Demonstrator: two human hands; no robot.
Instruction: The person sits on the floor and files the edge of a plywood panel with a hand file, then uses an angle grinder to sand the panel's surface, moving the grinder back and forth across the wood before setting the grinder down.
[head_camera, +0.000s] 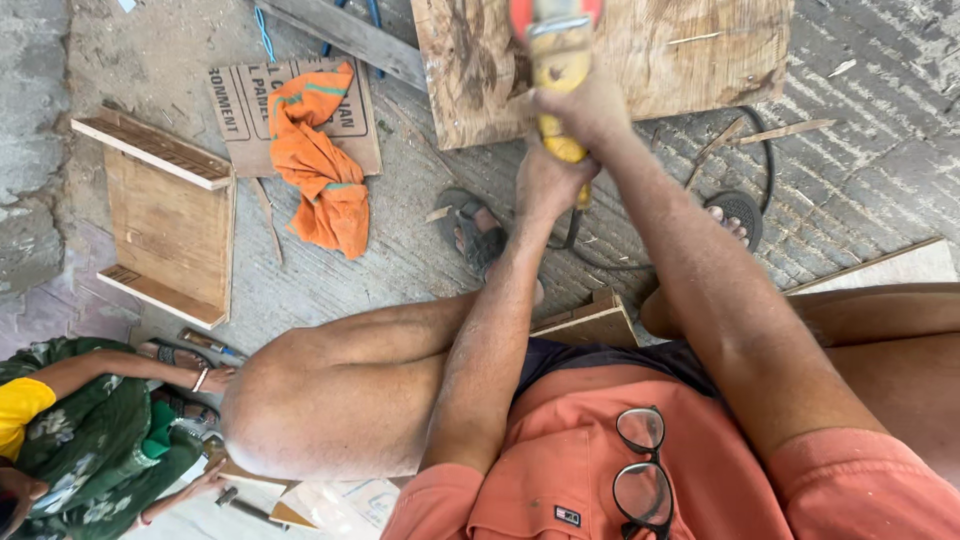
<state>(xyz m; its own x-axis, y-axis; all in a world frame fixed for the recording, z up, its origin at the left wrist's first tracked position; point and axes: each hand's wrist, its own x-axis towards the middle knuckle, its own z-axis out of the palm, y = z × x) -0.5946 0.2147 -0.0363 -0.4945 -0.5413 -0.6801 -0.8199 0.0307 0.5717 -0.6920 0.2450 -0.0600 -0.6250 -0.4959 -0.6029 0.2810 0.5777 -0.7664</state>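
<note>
Both my hands grip a yellow and red power tool (558, 60) that rests on a worn plywood board (690, 50) lying on the concrete floor. My left hand (545, 185) wraps the tool's rear handle, nearer to me. My right hand (585, 105) holds the body further forward, close to the board's surface. A black cable (765, 165) runs from the tool over the floor past my sandalled feet. I am squatting, with my knees on either side of my arms.
An orange cloth (320, 165) lies on a piece of cardboard (240, 110) to the left. A small plywood box frame (165, 215) stands further left. Another person in green patterned clothes (90, 430) crouches at the lower left. Glasses (640, 465) hang from my shirt.
</note>
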